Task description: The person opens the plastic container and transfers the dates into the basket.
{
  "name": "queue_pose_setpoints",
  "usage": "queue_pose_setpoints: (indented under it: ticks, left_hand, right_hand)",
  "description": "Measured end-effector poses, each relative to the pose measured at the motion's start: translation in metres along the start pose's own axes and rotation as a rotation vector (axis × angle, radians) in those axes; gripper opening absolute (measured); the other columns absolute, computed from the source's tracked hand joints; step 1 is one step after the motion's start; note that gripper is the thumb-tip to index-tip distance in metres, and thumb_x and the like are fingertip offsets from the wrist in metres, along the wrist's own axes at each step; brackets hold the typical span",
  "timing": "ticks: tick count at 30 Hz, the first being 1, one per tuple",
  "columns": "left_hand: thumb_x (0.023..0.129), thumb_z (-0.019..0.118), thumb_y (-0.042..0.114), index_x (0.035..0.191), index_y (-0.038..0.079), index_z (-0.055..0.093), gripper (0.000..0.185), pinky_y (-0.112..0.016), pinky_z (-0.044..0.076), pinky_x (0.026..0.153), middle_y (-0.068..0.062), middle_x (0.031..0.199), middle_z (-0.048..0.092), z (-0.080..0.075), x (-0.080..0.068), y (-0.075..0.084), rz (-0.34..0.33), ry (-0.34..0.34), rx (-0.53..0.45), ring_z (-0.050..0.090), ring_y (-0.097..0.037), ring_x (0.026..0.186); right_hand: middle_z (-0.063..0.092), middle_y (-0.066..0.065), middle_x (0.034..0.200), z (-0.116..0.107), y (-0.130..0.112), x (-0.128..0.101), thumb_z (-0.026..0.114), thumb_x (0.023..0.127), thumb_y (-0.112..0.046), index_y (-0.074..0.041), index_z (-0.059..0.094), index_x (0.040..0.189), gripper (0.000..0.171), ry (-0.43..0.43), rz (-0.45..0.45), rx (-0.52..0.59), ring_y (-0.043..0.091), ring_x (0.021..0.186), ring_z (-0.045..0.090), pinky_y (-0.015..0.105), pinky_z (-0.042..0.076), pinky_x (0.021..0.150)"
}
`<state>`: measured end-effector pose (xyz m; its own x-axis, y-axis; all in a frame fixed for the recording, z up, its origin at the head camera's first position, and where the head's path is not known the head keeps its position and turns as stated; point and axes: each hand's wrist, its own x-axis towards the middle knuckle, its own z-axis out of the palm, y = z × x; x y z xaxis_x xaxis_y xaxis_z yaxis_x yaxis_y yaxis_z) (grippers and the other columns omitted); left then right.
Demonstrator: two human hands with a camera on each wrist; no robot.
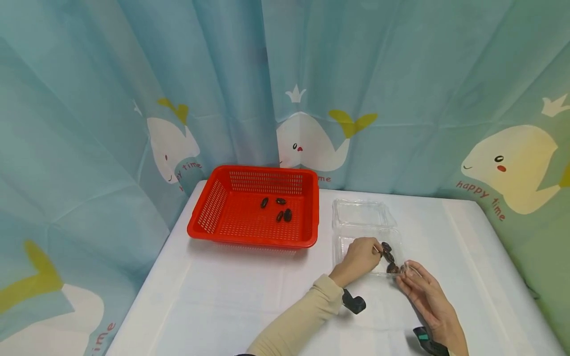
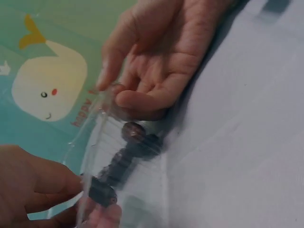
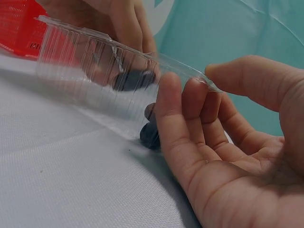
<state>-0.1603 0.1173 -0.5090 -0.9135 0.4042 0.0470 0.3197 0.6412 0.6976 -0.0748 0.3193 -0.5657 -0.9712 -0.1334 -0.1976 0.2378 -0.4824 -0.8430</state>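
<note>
A clear plastic clamshell container (image 1: 361, 217) lies open on the white table, right of a red basket (image 1: 254, 240). Its near half holds several dark oval fruits (image 1: 390, 261). My left hand (image 1: 378, 248) reaches into that half and pinches one dark fruit (image 2: 101, 192) between thumb and fingertips. My right hand (image 1: 404, 271) holds the container's near right corner, thumb (image 3: 247, 76) over the rim and fingers (image 3: 176, 111) against the outer wall. In the red basket lie several more dark fruits (image 1: 280, 210).
The white table (image 1: 249, 301) is backed by a teal curtain (image 1: 401, 99) with whale prints on the far and right sides. The table's left edge drops off near the basket. A black wrist strap (image 1: 354, 302) sits on each forearm.
</note>
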Motion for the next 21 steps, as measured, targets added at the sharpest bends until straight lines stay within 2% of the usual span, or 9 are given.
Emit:
queue_pose_setpoints:
  ticks: [4,8,13,21]
  left_hand:
    - [0.091,0.071,0.008,0.102,0.012,0.081,0.016,-0.008,0.039,0.063,0.004,0.087,0.077,-0.008,-0.003,0.0,0.025,0.053,-0.018,0.057,0.002,0.072]
    - [0.091,0.071,0.005,0.101,0.01,0.081,0.015,-0.007,0.042,0.068,0.0,0.09,0.078,-0.022,-0.007,0.001,0.081,0.101,-0.07,0.064,-0.002,0.078]
    - [0.096,0.069,0.005,0.106,0.009,0.079,0.015,-0.008,0.048,0.073,-0.004,0.097,0.077,-0.047,-0.014,0.003,0.085,0.098,-0.171,0.066,-0.003,0.082]
    - [0.099,0.065,0.007,0.112,0.008,0.077,0.018,-0.012,0.051,0.08,-0.006,0.105,0.077,-0.092,-0.023,0.003,0.076,0.091,-0.22,0.067,-0.008,0.088]
  right_hand:
    - [0.068,-0.007,0.107,0.0,0.001,0.0,0.044,0.11,-0.003,-0.017,0.058,0.122,0.023,0.022,0.001,-0.018,0.007,0.103,0.071,0.021,0.058,0.098]
    - [0.068,-0.007,0.107,0.001,0.0,-0.001,0.045,0.11,-0.003,-0.016,0.06,0.122,0.023,0.032,-0.007,-0.017,0.006,0.103,0.071,0.021,0.058,0.1]
    - [0.067,-0.007,0.108,0.002,0.0,-0.001,0.045,0.11,-0.003,-0.016,0.06,0.121,0.024,0.035,-0.011,-0.024,0.006,0.103,0.07,0.021,0.058,0.1]
    - [0.066,-0.007,0.108,0.002,0.001,-0.001,0.047,0.109,-0.004,-0.016,0.06,0.122,0.022,0.061,0.003,-0.042,0.006,0.104,0.07,0.021,0.057,0.101]
